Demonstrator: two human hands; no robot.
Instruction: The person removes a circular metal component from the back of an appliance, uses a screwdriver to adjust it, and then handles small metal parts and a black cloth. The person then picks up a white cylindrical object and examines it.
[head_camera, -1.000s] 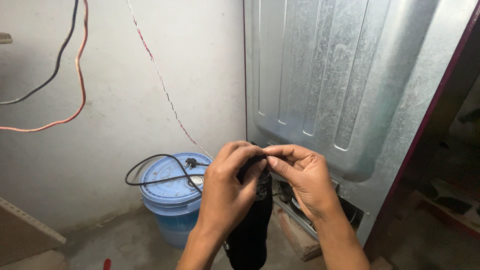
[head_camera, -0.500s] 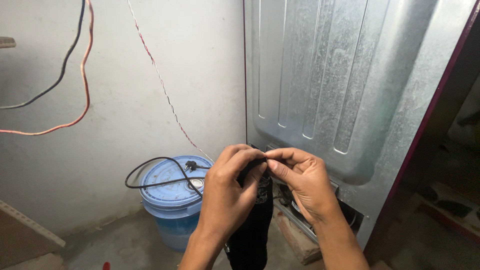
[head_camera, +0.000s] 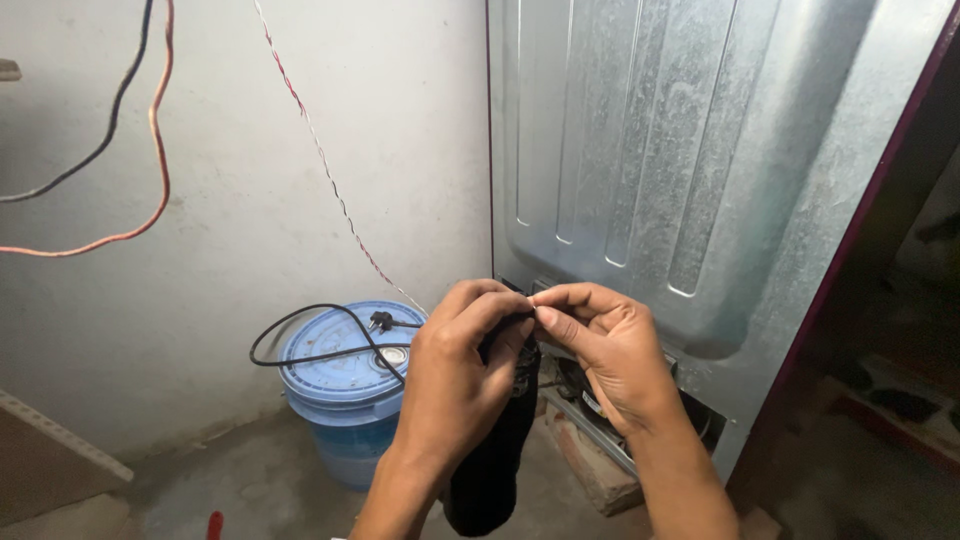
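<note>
Blue bucket, metal panel flank hands

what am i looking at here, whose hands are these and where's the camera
The camera sits on a person's head and looks down, so the two bare hands are that person's own. The left hand and right hand meet in the middle, fingertips pinching something small; what it is cannot be made out. A black object hangs down from the left hand. Behind them stands the metal back panel of a large appliance. On the floor to the left is a blue bucket with a lid, and a black cord with a plug lies on top. Loose wires hang along the wall.
</note>
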